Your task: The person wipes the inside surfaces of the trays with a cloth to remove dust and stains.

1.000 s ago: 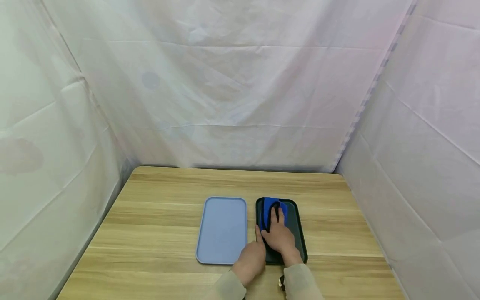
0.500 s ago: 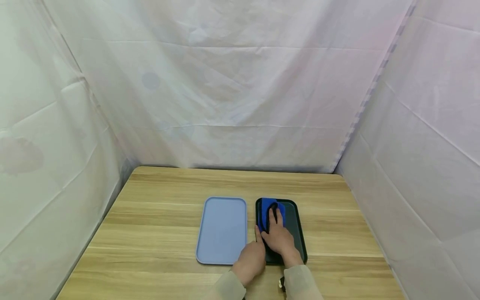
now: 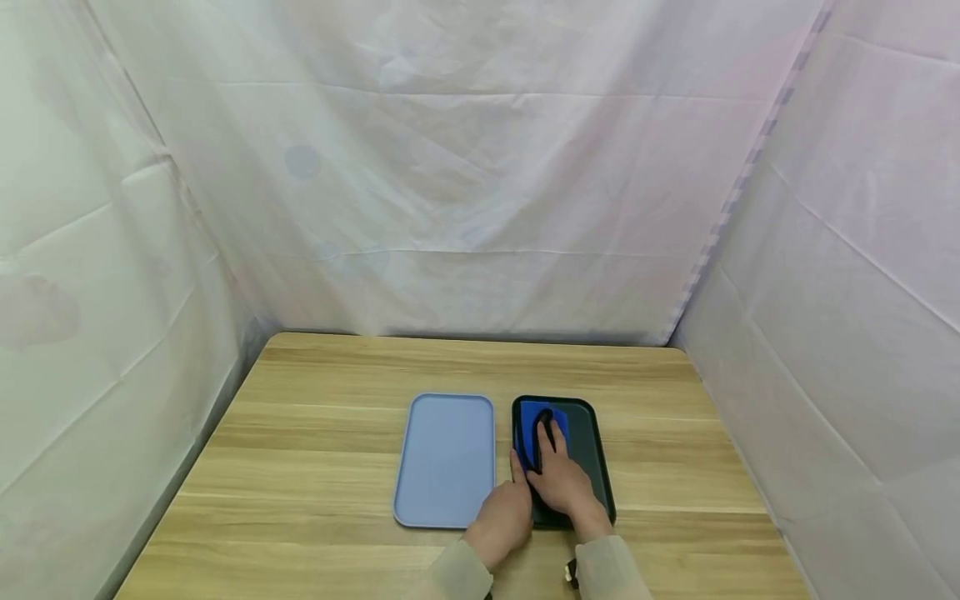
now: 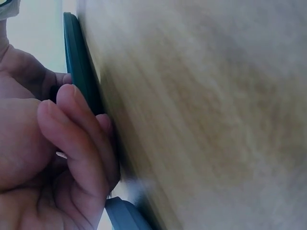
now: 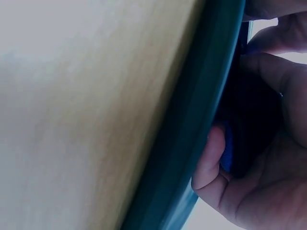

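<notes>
A dark green tray (image 3: 588,446) lies on the table, and a folded blue cloth with black edging (image 3: 532,412) is spread on its left half. My right hand (image 3: 564,483) presses the cloth down, index and middle fingers forward over it. In the right wrist view, bunched cloth (image 5: 228,148) shows within the curled fingers. At the tray's near left side, my left hand (image 3: 501,512) holds the rim, one finger stretched along it. Its other fingers (image 4: 79,139) are curled in the left wrist view; the thumb's contact is hidden.
A light blue tray (image 3: 444,458) lies left of the dark one, with a narrow gap between. Beneath both is a wood-grain table (image 3: 322,442). White curtains (image 3: 480,175) hang behind and on both sides. A small dark item (image 3: 572,573) shows by the right sleeve.
The cloth has slid a little left and toward me on the dark tray, with my right hand drawing back slightly. My left hand and both trays stay about where they were.
</notes>
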A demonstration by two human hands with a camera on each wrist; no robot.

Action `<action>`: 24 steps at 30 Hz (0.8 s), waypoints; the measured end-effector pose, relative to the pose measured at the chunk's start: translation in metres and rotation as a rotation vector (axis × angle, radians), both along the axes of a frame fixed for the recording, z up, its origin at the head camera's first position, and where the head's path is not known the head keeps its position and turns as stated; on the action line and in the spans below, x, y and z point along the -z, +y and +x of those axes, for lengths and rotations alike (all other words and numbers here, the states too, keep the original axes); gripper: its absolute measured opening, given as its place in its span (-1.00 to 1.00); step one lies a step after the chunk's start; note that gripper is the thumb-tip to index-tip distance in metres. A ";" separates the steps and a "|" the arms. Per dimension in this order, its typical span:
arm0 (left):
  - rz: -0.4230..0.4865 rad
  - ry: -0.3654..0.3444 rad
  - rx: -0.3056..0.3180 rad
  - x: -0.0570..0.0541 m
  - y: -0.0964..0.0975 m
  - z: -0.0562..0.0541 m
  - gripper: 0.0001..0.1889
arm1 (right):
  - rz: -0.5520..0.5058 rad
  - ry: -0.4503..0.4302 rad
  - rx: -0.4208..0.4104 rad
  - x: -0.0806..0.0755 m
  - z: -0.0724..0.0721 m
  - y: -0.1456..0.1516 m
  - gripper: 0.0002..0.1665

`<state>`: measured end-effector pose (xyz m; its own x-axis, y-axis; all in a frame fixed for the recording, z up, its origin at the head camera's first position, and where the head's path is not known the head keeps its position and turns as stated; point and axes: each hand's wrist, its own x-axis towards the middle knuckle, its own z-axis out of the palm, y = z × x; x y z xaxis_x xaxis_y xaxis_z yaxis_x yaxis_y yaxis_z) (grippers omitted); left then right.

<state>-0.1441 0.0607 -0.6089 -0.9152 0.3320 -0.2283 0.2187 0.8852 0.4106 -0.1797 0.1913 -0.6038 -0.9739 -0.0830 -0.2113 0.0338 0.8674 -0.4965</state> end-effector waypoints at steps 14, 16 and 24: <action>0.025 0.003 0.000 0.000 0.000 0.000 -0.13 | -0.002 0.002 -0.025 0.004 0.013 0.002 0.06; 0.021 0.001 0.000 0.000 0.000 0.000 -0.12 | 0.002 0.005 -0.026 0.004 0.015 0.002 0.05; 0.042 0.015 -0.004 -0.002 0.000 0.002 -0.15 | -0.007 0.001 -0.024 0.003 0.022 0.001 0.04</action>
<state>-0.1420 0.0607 -0.6071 -0.9198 0.3370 -0.2010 0.2212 0.8684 0.4438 -0.1578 0.1924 -0.6071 -0.9719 -0.1078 -0.2095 0.0125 0.8644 -0.5027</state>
